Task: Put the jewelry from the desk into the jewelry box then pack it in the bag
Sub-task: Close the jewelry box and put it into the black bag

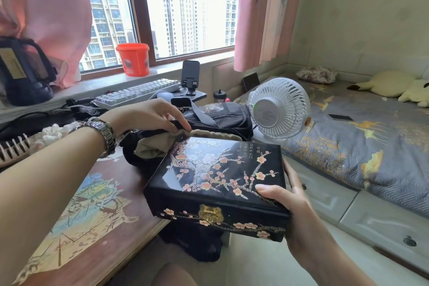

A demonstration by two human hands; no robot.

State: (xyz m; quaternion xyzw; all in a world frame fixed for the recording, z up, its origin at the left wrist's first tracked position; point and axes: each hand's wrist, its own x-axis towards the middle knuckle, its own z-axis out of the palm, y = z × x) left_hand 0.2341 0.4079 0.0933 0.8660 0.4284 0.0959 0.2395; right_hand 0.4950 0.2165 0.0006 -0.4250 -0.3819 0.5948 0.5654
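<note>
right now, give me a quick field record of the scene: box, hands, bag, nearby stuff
box: black lacquered jewelry box, lid closed, brass clasp facing the camera
right hand: right hand grips the box's near right corner, thumb on the lid
left hand: left hand holds the rim of the bag's opening
bag: black bag with beige lining, open, beyond the box
nearby: white fan; keyboard

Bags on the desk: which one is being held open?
The near bag with the beige lining: the left hand pulls its rim. The black bag behind stands untouched.
</note>
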